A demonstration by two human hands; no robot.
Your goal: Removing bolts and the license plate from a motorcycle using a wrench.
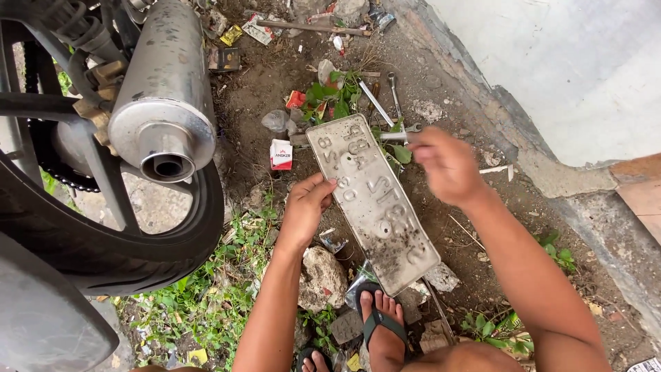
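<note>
Head view: dirty white rectangular metal number plate [372, 202] lies tilted on the dirt ground, right of the grey motorcycle exhaust pipe [163, 89]. Left hand [307, 207] curled on the plate's left edge, gripping it. Right hand [446, 163] blurred at the plate's top corner – closed around a silver metal wrench [399, 135].

Bare dirt ground [482, 227] runs beside a concrete ledge [585, 200]. On it lie wrenches [394, 93], a stick [313, 27], a red-and-white packet [280, 154], wrappers [258, 29], stones [322, 275] and weeds [206, 303]. The plate [372, 201] rests tilted on the stones. A tyre [103, 248] stands at left, and a sandalled foot [383, 324] is planted below.
</note>
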